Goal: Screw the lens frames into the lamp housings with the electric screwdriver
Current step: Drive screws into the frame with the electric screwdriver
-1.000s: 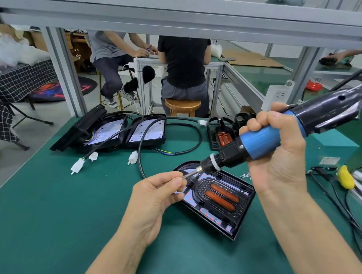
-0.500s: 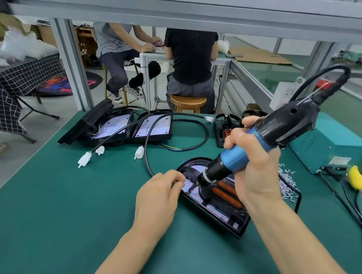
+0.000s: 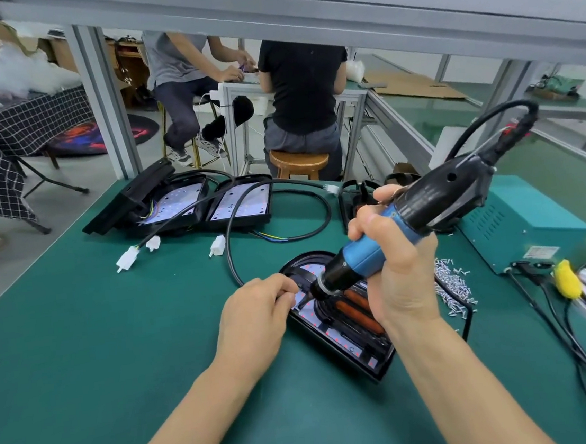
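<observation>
A black lamp housing point(image 3: 347, 339) with a lens frame and two orange reflectors lies on the green mat in front of me. My right hand point(image 3: 396, 269) grips the blue and black electric screwdriver point(image 3: 404, 224), tilted down to the left, its bit tip against the frame's left edge. My left hand point(image 3: 257, 312) sits at that same spot with fingertips pinched by the bit; what they pinch is hidden. A heap of small silver screws point(image 3: 452, 286) lies just right of the housing.
Two more open lamp housings point(image 3: 206, 205) with black cables and white plugs point(image 3: 127, 258) lie at the back. A teal power box point(image 3: 523, 223) stands right, with cables and a yellow plug point(image 3: 567, 278). Two people sit at a bench beyond the metal frame.
The screwdriver has swung from nearly level to a steep downward tilt, and its bit has come down onto the lens frame. My left hand followed it down to the housing.
</observation>
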A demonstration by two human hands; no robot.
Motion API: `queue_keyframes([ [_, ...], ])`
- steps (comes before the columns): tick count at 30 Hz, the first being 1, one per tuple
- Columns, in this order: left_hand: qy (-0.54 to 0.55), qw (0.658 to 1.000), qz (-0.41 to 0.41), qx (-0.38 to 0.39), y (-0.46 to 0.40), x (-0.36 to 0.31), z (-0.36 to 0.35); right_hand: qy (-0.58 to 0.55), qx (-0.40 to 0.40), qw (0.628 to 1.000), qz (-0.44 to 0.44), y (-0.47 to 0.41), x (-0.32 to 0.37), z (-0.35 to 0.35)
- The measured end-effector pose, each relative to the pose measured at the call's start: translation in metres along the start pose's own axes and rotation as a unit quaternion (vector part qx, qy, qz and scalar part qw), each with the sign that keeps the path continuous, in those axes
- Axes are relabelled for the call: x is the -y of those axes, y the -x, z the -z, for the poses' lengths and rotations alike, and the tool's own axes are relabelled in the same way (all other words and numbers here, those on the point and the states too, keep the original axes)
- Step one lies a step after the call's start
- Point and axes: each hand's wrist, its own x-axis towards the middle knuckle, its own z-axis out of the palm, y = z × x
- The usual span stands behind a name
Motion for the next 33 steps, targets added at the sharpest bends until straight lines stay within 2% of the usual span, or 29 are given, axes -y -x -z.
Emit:
queue_keyframes([
  [5, 0.001, 1.000, -0.002, -0.004, 0.000, -0.003, 0.004, -0.023, -0.012, 1.000, 0.015, 0.000, 0.014, 0.012],
  [10, 0.027, 0.998, -0.061, -0.006, -0.012, -0.031, -0.002, -0.064, -0.088, 0.990, 0.092, -0.010, 0.053, 0.052],
  [15, -0.052, 0.987, -0.142, 0.048, -0.045, -0.085, -0.045, -0.023, -0.202, 0.971, 0.127, -0.020, 0.079, 0.089],
  [18, -0.128, 0.968, -0.181, 0.115, -0.067, -0.112, -0.077, -0.026, -0.223, 0.968, 0.114, -0.020, 0.080, 0.107],
  [21, -0.225, 0.935, -0.198, 0.191, -0.081, -0.130, -0.105, -0.035, -0.222, 0.968, 0.108, -0.019, 0.081, 0.119],
  [25, -0.318, 0.898, -0.201, 0.230, -0.090, -0.133, -0.129, -0.025, -0.224, 0.968, 0.107, -0.019, 0.082, 0.128],
  [33, -0.345, 0.873, -0.210, 0.271, -0.096, -0.135, -0.137, -0.016, -0.237, 0.965, 0.110, -0.022, 0.083, 0.142],
])
